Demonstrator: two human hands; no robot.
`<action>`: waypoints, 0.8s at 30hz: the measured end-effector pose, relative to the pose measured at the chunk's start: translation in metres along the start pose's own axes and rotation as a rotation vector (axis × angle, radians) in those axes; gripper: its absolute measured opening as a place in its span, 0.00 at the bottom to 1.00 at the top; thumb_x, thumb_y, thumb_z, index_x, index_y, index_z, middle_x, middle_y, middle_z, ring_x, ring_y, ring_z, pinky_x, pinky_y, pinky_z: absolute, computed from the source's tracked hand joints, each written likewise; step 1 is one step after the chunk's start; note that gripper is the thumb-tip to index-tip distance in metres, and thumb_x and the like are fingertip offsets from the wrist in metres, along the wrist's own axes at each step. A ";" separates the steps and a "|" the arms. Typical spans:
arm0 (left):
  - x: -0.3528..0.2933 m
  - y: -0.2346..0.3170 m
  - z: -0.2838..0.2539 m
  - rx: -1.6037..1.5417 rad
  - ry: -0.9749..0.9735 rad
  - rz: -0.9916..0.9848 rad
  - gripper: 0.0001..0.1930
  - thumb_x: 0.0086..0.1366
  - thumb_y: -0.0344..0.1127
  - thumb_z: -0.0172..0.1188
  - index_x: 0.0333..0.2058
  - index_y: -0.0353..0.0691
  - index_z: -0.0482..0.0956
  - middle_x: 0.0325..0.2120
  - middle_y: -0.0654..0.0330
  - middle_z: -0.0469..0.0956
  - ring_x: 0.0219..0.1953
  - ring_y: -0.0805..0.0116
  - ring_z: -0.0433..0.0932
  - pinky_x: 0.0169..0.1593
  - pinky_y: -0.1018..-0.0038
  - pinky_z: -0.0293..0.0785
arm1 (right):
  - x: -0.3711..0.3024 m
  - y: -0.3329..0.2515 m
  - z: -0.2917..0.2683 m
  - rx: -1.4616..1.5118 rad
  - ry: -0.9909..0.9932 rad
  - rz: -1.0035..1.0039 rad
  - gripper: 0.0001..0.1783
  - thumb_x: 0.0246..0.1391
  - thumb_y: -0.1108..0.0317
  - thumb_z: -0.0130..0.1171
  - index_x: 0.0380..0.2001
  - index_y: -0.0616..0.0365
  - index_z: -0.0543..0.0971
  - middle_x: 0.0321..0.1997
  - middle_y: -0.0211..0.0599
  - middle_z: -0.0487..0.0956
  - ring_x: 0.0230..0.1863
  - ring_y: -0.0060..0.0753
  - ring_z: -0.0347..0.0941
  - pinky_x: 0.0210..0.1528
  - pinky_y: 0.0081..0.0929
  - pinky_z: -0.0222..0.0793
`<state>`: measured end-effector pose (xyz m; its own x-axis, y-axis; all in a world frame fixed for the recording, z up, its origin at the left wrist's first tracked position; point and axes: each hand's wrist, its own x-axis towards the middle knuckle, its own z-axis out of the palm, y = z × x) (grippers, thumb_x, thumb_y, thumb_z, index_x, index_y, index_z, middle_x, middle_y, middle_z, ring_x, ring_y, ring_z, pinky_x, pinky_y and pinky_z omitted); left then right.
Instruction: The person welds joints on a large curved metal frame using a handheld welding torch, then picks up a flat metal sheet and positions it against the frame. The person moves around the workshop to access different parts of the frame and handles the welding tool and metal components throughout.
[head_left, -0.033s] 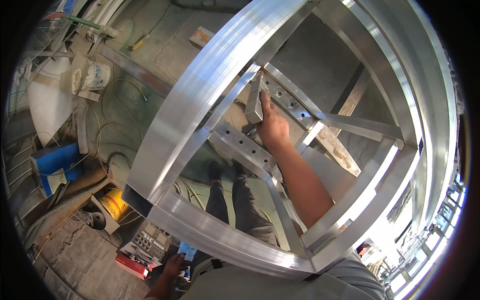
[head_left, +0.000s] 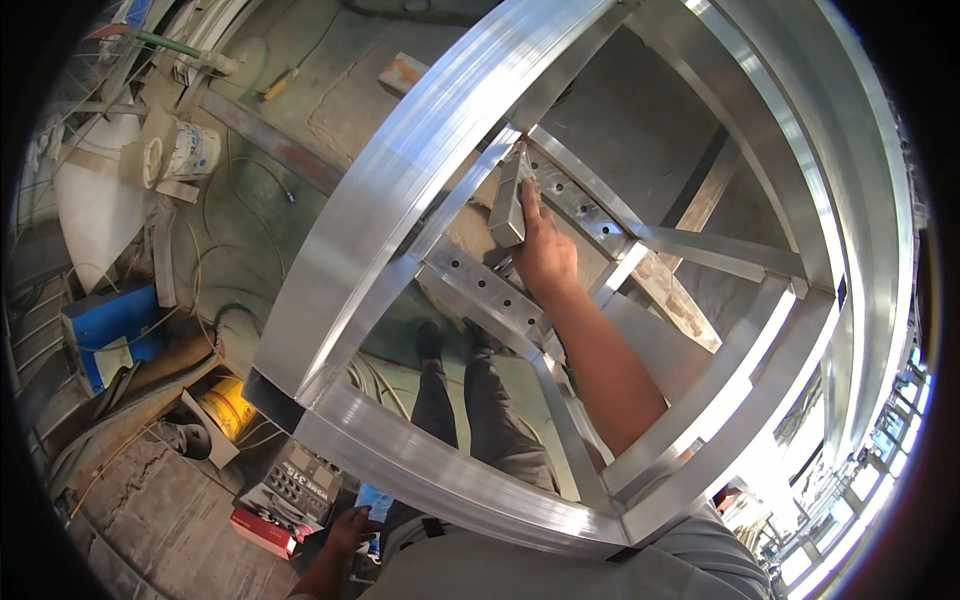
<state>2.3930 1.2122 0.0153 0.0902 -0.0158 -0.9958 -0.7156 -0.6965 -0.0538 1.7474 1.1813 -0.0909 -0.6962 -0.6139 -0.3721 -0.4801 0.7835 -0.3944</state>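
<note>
Inside the metal frame [head_left: 370, 200], the right hand [head_left: 547, 257] lays its index finger on a metal block [head_left: 508, 212]; I cannot tell whether either grip pinches anything. The left hand [head_left: 350, 530] sits outside the frame. A slipping finger could shift the block.

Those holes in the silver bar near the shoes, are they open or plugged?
They look open: the holes in the bar are dark and round, with nothing sticking out. How deep they go, I cannot tell.
</note>
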 end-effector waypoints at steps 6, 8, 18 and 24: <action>-0.002 0.001 0.006 -0.001 0.000 -0.037 0.32 0.72 0.55 0.54 0.63 0.34 0.65 0.42 0.46 0.83 0.45 0.57 0.83 0.49 0.62 0.80 | -0.001 -0.006 -0.005 0.001 -0.022 0.027 0.53 0.50 0.67 0.65 0.75 0.43 0.48 0.54 0.51 0.76 0.46 0.57 0.79 0.46 0.47 0.76; 0.000 -0.002 0.004 0.004 0.010 -0.055 0.32 0.72 0.54 0.54 0.63 0.34 0.66 0.42 0.45 0.83 0.45 0.56 0.83 0.49 0.62 0.80 | -0.003 -0.005 -0.005 -0.001 -0.017 0.025 0.53 0.50 0.68 0.64 0.75 0.43 0.48 0.54 0.51 0.76 0.46 0.56 0.79 0.46 0.47 0.76; -0.003 -0.008 0.005 -0.058 0.007 -0.017 0.29 0.73 0.51 0.54 0.62 0.34 0.68 0.42 0.47 0.83 0.44 0.57 0.84 0.48 0.61 0.81 | -0.005 -0.003 -0.009 -0.047 -0.059 0.056 0.58 0.46 0.66 0.70 0.75 0.40 0.46 0.56 0.47 0.75 0.48 0.53 0.80 0.46 0.46 0.78; 0.001 -0.018 -0.001 -0.082 -0.023 0.004 0.28 0.73 0.50 0.54 0.62 0.34 0.68 0.41 0.48 0.83 0.44 0.58 0.84 0.48 0.62 0.81 | -0.010 0.001 -0.010 -0.038 -0.047 0.053 0.58 0.47 0.66 0.71 0.75 0.40 0.46 0.56 0.47 0.75 0.48 0.53 0.80 0.46 0.47 0.78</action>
<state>2.4067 1.2242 0.0151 0.0706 -0.0028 -0.9975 -0.6568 -0.7527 -0.0444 1.7490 1.1894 -0.0790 -0.6957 -0.5746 -0.4312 -0.4639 0.8176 -0.3410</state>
